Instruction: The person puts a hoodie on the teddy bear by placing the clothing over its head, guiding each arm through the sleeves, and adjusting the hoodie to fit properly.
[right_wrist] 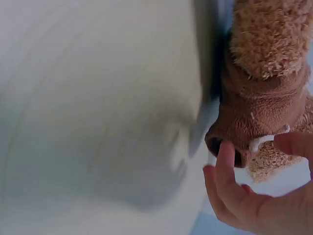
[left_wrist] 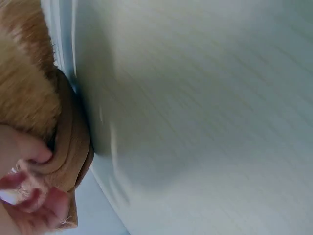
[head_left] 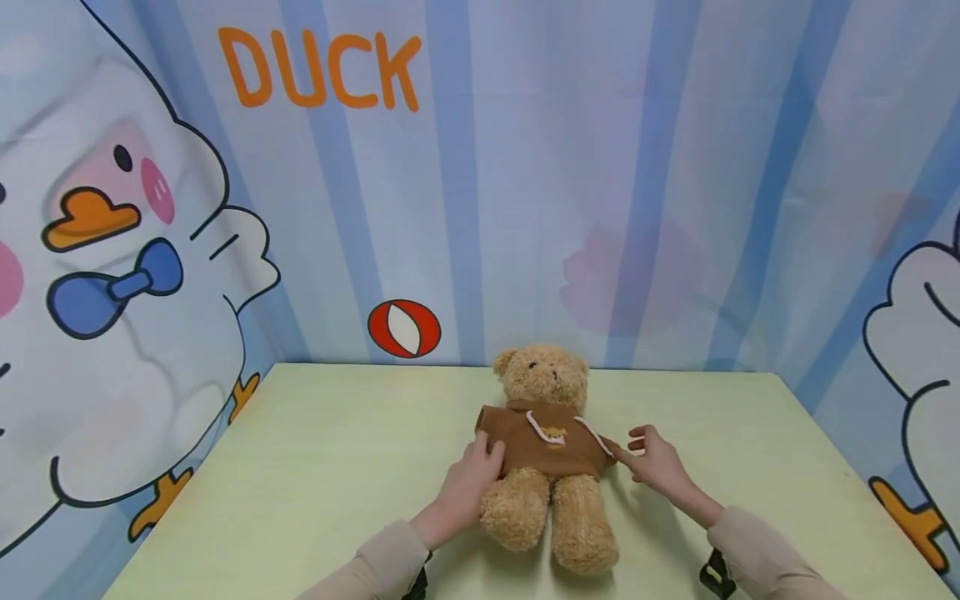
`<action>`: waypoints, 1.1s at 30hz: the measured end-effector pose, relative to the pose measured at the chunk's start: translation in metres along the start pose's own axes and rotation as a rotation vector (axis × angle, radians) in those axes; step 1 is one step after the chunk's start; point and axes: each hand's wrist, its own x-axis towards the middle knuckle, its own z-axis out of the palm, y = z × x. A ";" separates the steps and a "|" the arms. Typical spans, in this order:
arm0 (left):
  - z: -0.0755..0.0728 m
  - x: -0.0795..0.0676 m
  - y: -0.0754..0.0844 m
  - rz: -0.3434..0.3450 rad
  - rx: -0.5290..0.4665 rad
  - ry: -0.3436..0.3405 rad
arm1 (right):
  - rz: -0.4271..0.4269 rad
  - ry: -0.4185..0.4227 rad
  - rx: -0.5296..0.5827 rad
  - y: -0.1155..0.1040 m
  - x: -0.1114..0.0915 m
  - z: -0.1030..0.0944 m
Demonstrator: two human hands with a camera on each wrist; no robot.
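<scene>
A tan plush teddy bear (head_left: pixel 553 381) sits on the pale table, facing the head camera, in a brown hooded top (head_left: pixel 517 433) with a white drawstring (head_left: pixel 592 435) and a small bear motif. My left hand (head_left: pixel 474 477) grips the top by the sleeve and hem at the image-left side; in the left wrist view its thumb (left_wrist: pixel 35 149) presses into the brown cloth (left_wrist: pixel 73 139). On the other side, my right hand (head_left: pixel 658 463) reaches to the sleeve end. The right wrist view shows its index fingertip at the dark cuff opening (right_wrist: pixel 238 159), thumb apart over the drawstring.
The pale yellow-green table (head_left: pixel 360 442) runs back to a blue striped cloth backdrop (head_left: pixel 517 167) with printed ducks, a red-and-white ball and the word DUCK. Black wrist straps (head_left: pixel 717 575) show below the beige sleeves (head_left: pixel 765 550).
</scene>
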 end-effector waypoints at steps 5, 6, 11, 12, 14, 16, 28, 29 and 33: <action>-0.001 0.000 -0.003 0.222 -0.107 -0.023 | 0.175 -0.172 0.253 -0.001 0.009 0.006; -0.001 0.001 -0.004 0.245 -0.113 -0.040 | 0.187 -0.166 0.266 -0.001 0.009 0.008; -0.006 0.005 -0.010 0.282 -0.169 -0.111 | 0.275 -0.124 0.307 -0.002 0.012 0.011; -0.007 0.006 -0.010 0.281 -0.178 -0.117 | 0.284 -0.127 0.315 -0.002 0.013 0.010; -0.008 0.009 -0.010 0.283 -0.183 -0.130 | 0.299 -0.142 0.333 -0.002 0.015 0.010; -0.009 0.012 -0.009 0.286 -0.163 -0.132 | 0.271 -0.155 0.336 -0.002 0.017 0.009; -0.003 0.014 0.002 0.300 -0.067 -0.202 | -0.009 -0.030 0.079 0.002 0.021 0.019; -0.003 0.015 0.003 0.301 -0.052 -0.209 | -0.007 -0.018 0.056 0.002 0.020 0.020; -0.005 0.018 0.010 0.312 -0.015 -0.252 | 0.015 0.034 0.016 -0.001 0.019 0.028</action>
